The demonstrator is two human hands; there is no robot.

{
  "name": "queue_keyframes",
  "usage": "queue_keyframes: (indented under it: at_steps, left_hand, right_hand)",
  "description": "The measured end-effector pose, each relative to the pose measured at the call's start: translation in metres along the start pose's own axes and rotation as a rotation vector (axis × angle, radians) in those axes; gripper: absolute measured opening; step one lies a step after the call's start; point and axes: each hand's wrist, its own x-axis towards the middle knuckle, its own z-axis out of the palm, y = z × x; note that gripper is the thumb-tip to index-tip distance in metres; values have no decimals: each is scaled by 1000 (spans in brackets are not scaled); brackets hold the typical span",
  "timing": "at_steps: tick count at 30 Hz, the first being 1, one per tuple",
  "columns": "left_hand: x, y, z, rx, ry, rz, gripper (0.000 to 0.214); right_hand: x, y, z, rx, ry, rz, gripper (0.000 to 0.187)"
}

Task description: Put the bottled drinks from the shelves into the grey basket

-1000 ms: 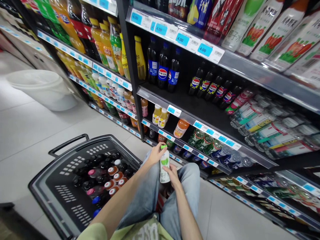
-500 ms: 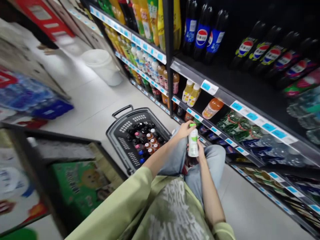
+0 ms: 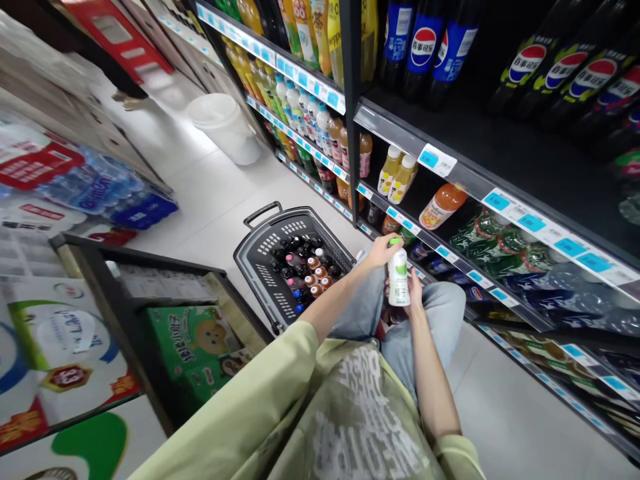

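Between my knees, a white drink bottle (image 3: 399,280) with a green cap and a green picture on its label is held slightly tilted. My left hand (image 3: 384,251) closes round its top at the cap. Lower down, my right hand (image 3: 414,293) grips the bottle's body from the right side. To the left of my legs stands a dark grey shopping basket (image 3: 255,257) with several bottles inside, some with orange-brown, pink, blue or black caps. An orange drink bottle (image 3: 443,205) leans on the low shelf just beyond my hands.
Drink shelves (image 3: 425,143) with price tags run along the right, holding cola and water bottles. A white bucket (image 3: 225,127) stands on the floor ahead. Cartons (image 3: 75,340) and water packs (image 3: 100,180) are stacked at left. Another person's leg (image 3: 100,53) shows at far left.
The view has shifted, so the surroundings appear further right and sharper. Both hands stay on the white bottle, and its label now faces more towards me.
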Motion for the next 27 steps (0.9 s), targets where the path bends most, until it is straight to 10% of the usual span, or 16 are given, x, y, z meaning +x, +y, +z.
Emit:
queue_keyframes:
  at_steps: [10, 16, 22, 27]
  left_hand:
    - [-9, 4, -3, -71, 15, -29, 28]
    - [-82, -5, -47, -223, 47, -141, 38]
    - [-169, -15, -110, -342, 615, -265, 35]
    - [-189, -18, -182, -320, 1083, -340, 32]
  right_hand:
    - [-4, 0, -6, -155, -140, -13, 86]
    - [-8, 10, -10, -278, -356, 171, 95]
    - [-7, 14, -4, -368, -465, 185, 85]
    - [-8, 0, -6, -300, -272, -24, 71]
